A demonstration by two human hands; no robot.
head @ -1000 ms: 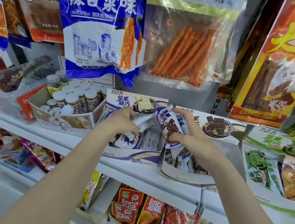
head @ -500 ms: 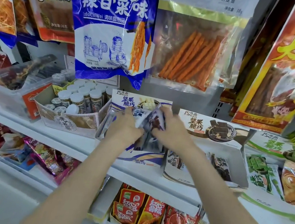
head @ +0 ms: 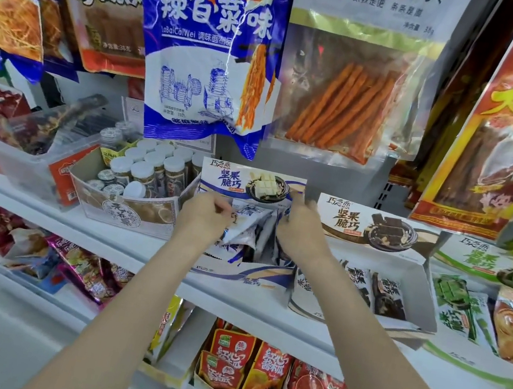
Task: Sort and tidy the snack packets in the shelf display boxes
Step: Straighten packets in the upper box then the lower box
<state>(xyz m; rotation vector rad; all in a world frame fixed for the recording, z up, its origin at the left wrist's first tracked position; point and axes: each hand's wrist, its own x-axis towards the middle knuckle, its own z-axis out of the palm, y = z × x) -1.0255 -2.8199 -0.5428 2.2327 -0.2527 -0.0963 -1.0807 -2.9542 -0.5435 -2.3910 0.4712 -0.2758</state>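
Both hands reach into the blue-and-white display box [head: 244, 276] on the middle shelf. My left hand [head: 205, 214] grips the tops of the white-and-blue snack packets [head: 251, 227] on the box's left side. My right hand [head: 302, 229] holds the packets from the right, fingers curled over their upper edges. The packets stand bunched and tilted between the two hands. To the right, the brown-print display box [head: 360, 315] holds a few dark brown packets [head: 388, 294] lying flat. Further right is a green-print box [head: 472, 361] with green packets [head: 455, 304].
A cardboard box of white-capped jars [head: 142, 171] stands left of my hands, beside a clear plastic bin [head: 30, 147]. Large snack bags [head: 212, 49] hang overhead. The lower shelf holds red and orange packets [head: 244, 370] and loose pink packets [head: 82, 263].
My right hand carried a packet from over the brown box leftward into the blue-and-white box. Both hands now sit lower, gathering the packets there together.
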